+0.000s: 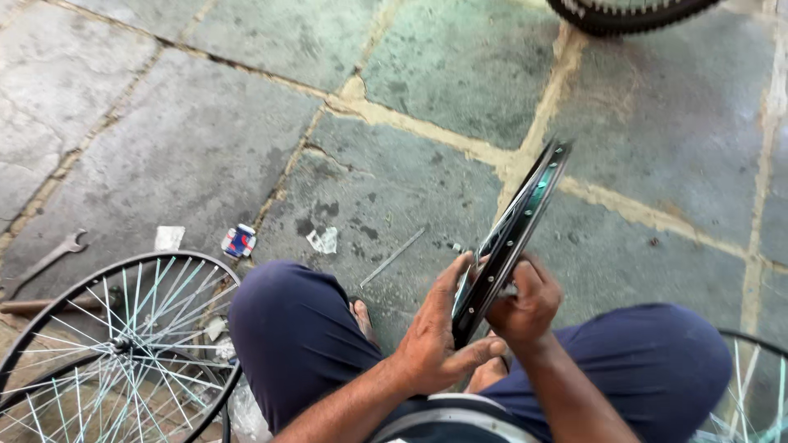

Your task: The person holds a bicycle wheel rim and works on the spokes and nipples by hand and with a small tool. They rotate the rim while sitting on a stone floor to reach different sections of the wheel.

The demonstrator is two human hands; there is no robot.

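A seated person grips a bare bicycle rim edge-on above the knees, left hand wrapped around its near side, right hand clenched on the other. A spoked wheel lies at the stone floor's lower-left corner, a wrench near its left edge.

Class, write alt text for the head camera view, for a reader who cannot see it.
A seated person grips a bare black bicycle rim edge-on with the left hand and the right hand above their knees. A spoked wheel lies to the left on the stone floor, near a spanner and a small packet.
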